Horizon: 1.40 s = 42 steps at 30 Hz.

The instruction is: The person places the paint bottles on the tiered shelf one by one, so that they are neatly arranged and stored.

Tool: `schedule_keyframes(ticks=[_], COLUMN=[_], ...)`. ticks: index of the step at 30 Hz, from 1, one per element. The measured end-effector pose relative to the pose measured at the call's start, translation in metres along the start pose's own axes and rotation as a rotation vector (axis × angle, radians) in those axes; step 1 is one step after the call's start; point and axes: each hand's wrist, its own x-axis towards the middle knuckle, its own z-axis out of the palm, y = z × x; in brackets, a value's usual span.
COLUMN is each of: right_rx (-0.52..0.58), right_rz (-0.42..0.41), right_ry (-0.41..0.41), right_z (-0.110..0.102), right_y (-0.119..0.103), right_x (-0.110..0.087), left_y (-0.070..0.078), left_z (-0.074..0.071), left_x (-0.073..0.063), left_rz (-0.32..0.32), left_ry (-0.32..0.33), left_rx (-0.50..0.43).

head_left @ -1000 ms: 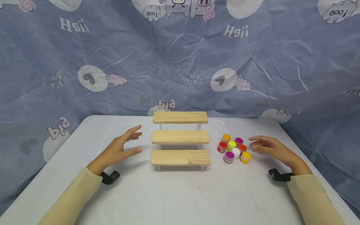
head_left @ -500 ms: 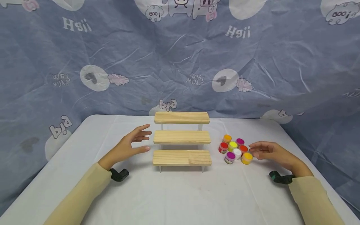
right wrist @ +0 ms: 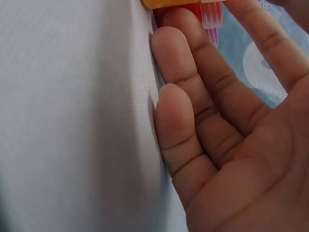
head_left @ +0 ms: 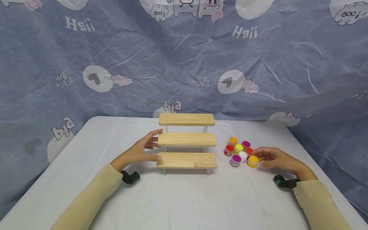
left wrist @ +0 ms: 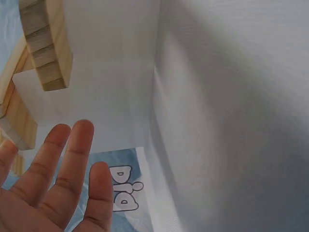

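Observation:
A three-tier wooden display stand (head_left: pixel 187 139) with pale supports stands at the middle of the table. At its left end is my left hand (head_left: pixel 138 152), thumb by the bottom board and index finger by the middle board; fingers (left wrist: pixel 67 179) look extended in the left wrist view. Small paint jars with red, yellow, orange, purple and white lids cluster right of the stand. Beside them my right hand (head_left: pixel 276 159) has its index finger by the red-orange jar (head_left: pixel 248 152) and thumb near the yellow-orange jar (head_left: pixel 253 161). Whether either is touched cannot be told.
White cloth covers the table (head_left: pixel 184 201). A blue printed curtain (head_left: pixel 172 64) hangs behind it and along the sides. Near the cluster's front are a purple-lidded jar (head_left: pixel 235 160) and a white jar (head_left: pixel 242 156). A dark wrist device (head_left: pixel 130 177) sits on each wrist.
My left hand has moved right to the stand's left end. My right hand has shifted slightly left and down to the jars. Stand and jars keep their arrangement.

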Motion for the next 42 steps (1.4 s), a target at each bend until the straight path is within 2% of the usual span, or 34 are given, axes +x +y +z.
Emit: schedule_keyframes(ticks=[7, 17, 25, 29, 35, 42], right_rx=[-0.007, -0.047, -0.037, -0.05, -0.053, -0.124], right_rz=[-0.019, -0.038, -0.017, 0.001, -0.027, 0.013], right_ry=[-0.038, -0.024, -0.008, 0.034, 0.113, 0.2], right_z=[0.002, 0.007, 0.008, 0.006, 0.005, 0.009], right_y=[-0.001, -0.005, -0.004, -0.007, -0.013, -0.03], right_x=[0.002, 0.009, 0.009, 0.006, 0.003, 0.0], left_y=[-0.004, -0.007, -0.009, -0.01, -0.011, -0.008], left_z=[0.004, 0.005, 0.005, 0.005, 0.007, 0.008], left_x=[0.0, -0.001, -0.002, -0.001, -0.001, -0.002], left_rz=[-0.026, -0.015, -0.011, -0.004, -0.011, -0.022], left_ry=[-0.035, -0.044, -0.055, -0.057, -0.064, -0.082], left_rx=[-0.006, 0.021, 0.011, 0.0, -0.024, -0.043])
